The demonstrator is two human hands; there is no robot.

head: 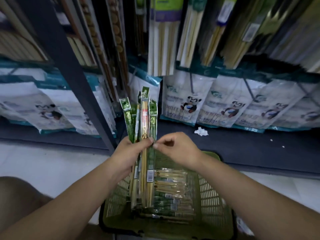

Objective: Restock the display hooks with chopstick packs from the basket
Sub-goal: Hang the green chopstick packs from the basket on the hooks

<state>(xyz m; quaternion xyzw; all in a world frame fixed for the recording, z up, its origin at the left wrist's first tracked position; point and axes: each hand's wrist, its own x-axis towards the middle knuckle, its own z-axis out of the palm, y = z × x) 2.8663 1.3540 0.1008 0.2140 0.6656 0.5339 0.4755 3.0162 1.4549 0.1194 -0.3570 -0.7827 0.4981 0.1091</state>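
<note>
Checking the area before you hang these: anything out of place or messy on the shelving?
Yes. A crumpled white scrap lies loose on the dark bottom shelf, in front of the panda bags, with two tiny white bits farther right. It looks like litter, not stock.

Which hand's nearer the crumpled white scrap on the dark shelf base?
Right. The right hand sits just below-left of the scrap, pinching one pack's edge; the left hand is farther left, gripping the chopstick packs.
</note>
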